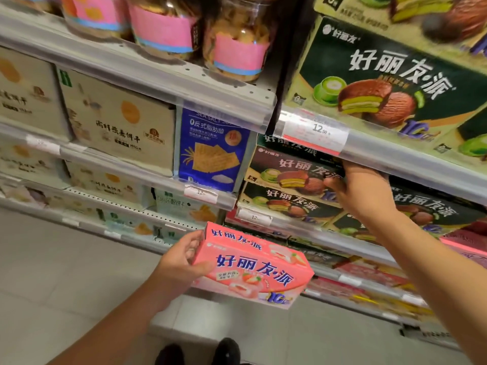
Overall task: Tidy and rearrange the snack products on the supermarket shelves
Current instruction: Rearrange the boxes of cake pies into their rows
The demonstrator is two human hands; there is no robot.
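Before shelves (168,83), left grip (181,262) holds pink box (253,267).

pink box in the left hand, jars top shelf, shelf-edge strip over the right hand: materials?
Pink box: looks like printed paperboard, slightly glossy; crisp folded edges, flat panels.
Jars: clear plastic, probably; biscuits show through the wall, pink paper-like band around each.
Shelf-edge strip: transparent plastic, it seems; glare along it and a price label behind it.
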